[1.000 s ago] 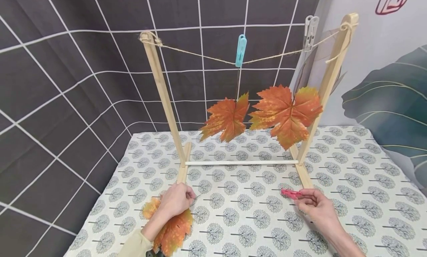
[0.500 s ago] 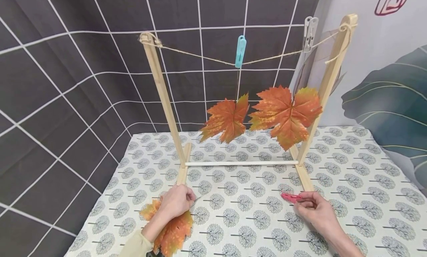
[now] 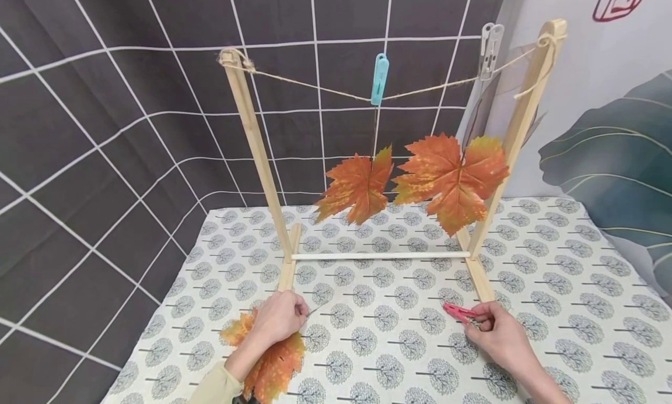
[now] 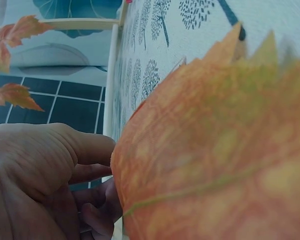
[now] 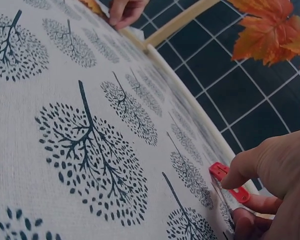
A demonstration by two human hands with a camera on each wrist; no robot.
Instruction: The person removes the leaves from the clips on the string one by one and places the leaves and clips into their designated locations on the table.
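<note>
My left hand [image 3: 280, 318] pinches the thin stem of an orange maple leaf [image 3: 275, 363] at the table's near left. That leaf [image 4: 215, 150] fills much of the left wrist view and is partly hidden under my forearm in the head view. Low over the right side of the cloth, my right hand [image 3: 496, 331] holds a red clothespin [image 3: 457, 312] between thumb and fingers. The clothespin [image 5: 230, 182] shows at the fingertips in the right wrist view. Two more maple leaves hang from a twine: one [image 3: 357, 185] by a blue clothespin [image 3: 380, 79], the other [image 3: 454, 179] by a grey clothespin [image 3: 490, 51].
The twine [image 3: 315, 87] sags between a left wooden post [image 3: 257, 153] and a right wooden post [image 3: 520, 133]. A white rod [image 3: 378, 256] joins their feet low down. A tree-patterned cloth [image 3: 367, 334] covers the table; a dark gridded curtain [image 3: 173, 101] stands behind and left.
Both hands stay nearly in place. The red clothespin has tilted slightly in my right fingers, and my right hand sits a touch lower. A little more stem shows past my left fingers.
</note>
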